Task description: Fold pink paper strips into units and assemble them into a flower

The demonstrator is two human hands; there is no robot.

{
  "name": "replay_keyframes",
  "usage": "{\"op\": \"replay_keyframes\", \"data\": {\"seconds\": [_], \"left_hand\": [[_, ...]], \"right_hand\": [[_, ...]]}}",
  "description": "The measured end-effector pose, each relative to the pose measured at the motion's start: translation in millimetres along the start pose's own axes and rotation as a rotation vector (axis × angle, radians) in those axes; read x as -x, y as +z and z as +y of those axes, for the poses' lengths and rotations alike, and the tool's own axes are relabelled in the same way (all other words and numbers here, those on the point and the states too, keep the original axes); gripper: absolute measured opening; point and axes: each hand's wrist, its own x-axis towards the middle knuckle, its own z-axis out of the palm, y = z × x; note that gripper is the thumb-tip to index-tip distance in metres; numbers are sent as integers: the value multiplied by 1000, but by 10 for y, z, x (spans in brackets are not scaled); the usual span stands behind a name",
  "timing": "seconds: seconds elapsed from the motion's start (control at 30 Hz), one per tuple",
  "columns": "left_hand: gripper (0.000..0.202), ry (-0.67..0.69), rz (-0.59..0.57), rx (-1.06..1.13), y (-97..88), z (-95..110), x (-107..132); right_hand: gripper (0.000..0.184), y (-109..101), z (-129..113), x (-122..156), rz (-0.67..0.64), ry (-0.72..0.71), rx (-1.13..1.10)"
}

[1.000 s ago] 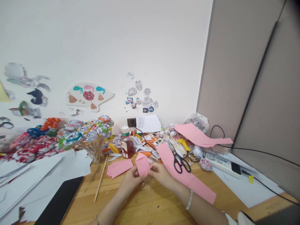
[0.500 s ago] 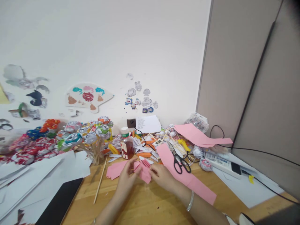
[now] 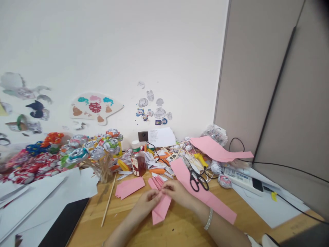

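A folded piece of pink paper [image 3: 161, 210] is held between both hands over the wooden table, its upper end gathered into narrow pleats. My left hand [image 3: 149, 202] pinches its left side near the middle. On the right side, my right hand [image 3: 176, 192] grips it just below the pleats, fingertips close to the left ones. To the left lies a small stack of pink paper pieces [image 3: 130, 187]. A long pink paper strip [image 3: 210, 202] lies to the right, with black-handled scissors [image 3: 196, 178] resting on it.
A jar of reddish-brown liquid [image 3: 138, 163] stands behind my hands, before a heap of paper scraps [image 3: 155, 164]. A wooden stick [image 3: 108, 199] and a black flat board [image 3: 65, 223] lie left. Paper flowers [image 3: 77, 152] fill the back left. A power strip [image 3: 244, 181] sits right.
The pink paper has opened out longer and now reaches lower toward me. My left hand has moved slightly down and right, uncovering more of the small pink stack.
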Motion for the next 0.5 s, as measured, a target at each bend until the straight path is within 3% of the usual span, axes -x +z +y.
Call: {"op": "replay_keyframes", "data": {"seconds": [0.1,0.2,0.33,0.5], "left_hand": [[35,-6,63,-41,-16,-53,-28],[35,19,173,-5,-45,-102,-73],[33,25,250,106,-59,-112,-98],[31,36,166,159,-15,-75,-79]], "right_hand": [[10,50,29,7,7,33,-34],[23,84,88,-14,78,92,-181],[27,105,153,-38,13,149,-337],[20,125,140,10,65,73,-57]]}}
